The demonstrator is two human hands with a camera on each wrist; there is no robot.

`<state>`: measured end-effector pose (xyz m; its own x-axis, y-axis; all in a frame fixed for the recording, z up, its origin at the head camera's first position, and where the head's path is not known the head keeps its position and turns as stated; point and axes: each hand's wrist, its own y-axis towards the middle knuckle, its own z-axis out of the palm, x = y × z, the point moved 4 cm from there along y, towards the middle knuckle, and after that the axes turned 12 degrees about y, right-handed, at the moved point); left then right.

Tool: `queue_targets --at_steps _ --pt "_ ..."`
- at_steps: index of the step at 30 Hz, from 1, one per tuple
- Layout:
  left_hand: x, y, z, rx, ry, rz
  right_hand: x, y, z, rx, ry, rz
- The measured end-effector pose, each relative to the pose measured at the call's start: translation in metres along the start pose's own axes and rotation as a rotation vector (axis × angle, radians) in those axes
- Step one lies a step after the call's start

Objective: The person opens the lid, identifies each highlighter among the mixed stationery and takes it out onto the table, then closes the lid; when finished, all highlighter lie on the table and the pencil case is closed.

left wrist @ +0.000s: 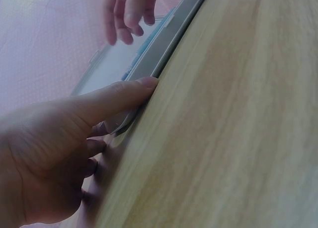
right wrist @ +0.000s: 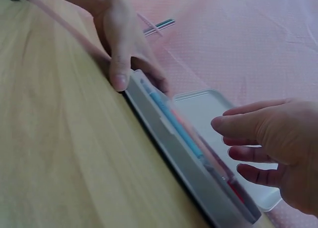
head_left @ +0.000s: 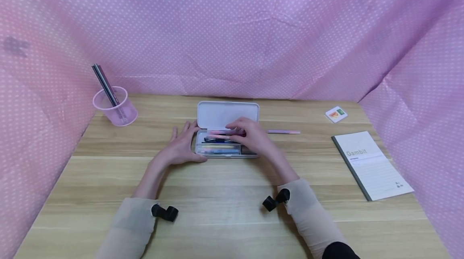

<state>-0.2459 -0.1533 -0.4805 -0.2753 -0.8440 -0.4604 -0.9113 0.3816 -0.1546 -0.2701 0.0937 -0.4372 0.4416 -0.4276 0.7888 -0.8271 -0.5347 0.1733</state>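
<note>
Nearest along the wooden table (head_left: 224,198) come two pale sleeves (head_left: 127,226), each with a small black camera (head_left: 164,212) at its cuff, and a black band (head_left: 338,251) farther up the right arm. Beyond the cuffs the left hand (head_left: 177,146) grips the left end of a white pencil case (head_left: 250,156), its thumb against the front wall and its other fingers about the end and the back corner. The case lies on the table between the two hands, directly ahead of the person, its long side facing them. The right hand (head_left: 255,138) is over the right half of the case, fingers loosely bent above the contents; the right wrist view shows nothing between thumb and fingers, so it is released. Inside the case, a light blue pen (head_left: 221,151) lies along the front, with dark pens (head_left: 217,140) behind it and pinkish pens (head_left: 219,132) nearest the hinge, partly under the right hand. Well to the right lies a notebook (head_left: 373,166) with a dark spine. A lilac pen (head_left: 283,132) rests on the table just beyond the right hand, to the right of the case. The case's raised lid (head_left: 214,114) leans back behind both hands. Farther off, a pink cup (head_left: 116,116) holding dark sticks (head_left: 105,83) stands at far left, and a small white block (head_left: 336,114) with a printed picture lies at far right. Behind everything hangs pink dotted cloth (head_left: 232,37).
</note>
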Motion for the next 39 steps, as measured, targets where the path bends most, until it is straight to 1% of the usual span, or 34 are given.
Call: queue_targets --at_steps 5,13,25,35,39 --pt "0.0 0.0 0.0 0.002 -0.004 -0.003 -0.005 -0.001 0.007 0.028 -0.053 0.035" --pt "0.0 0.0 0.0 0.006 -0.004 -0.008 -0.004 -0.001 0.012 0.044 -0.065 0.054" --pt "0.001 0.001 0.0 0.0 -0.003 -0.002 -0.005 -0.001 0.012 0.046 -0.081 0.086" --pt "0.0 0.001 0.0 0.005 -0.005 -0.006 -0.004 -0.002 0.012 0.055 -0.125 0.086" --pt "0.0 0.001 0.0 0.006 -0.003 -0.005 -0.004 -0.002 0.012 0.056 -0.138 0.074"
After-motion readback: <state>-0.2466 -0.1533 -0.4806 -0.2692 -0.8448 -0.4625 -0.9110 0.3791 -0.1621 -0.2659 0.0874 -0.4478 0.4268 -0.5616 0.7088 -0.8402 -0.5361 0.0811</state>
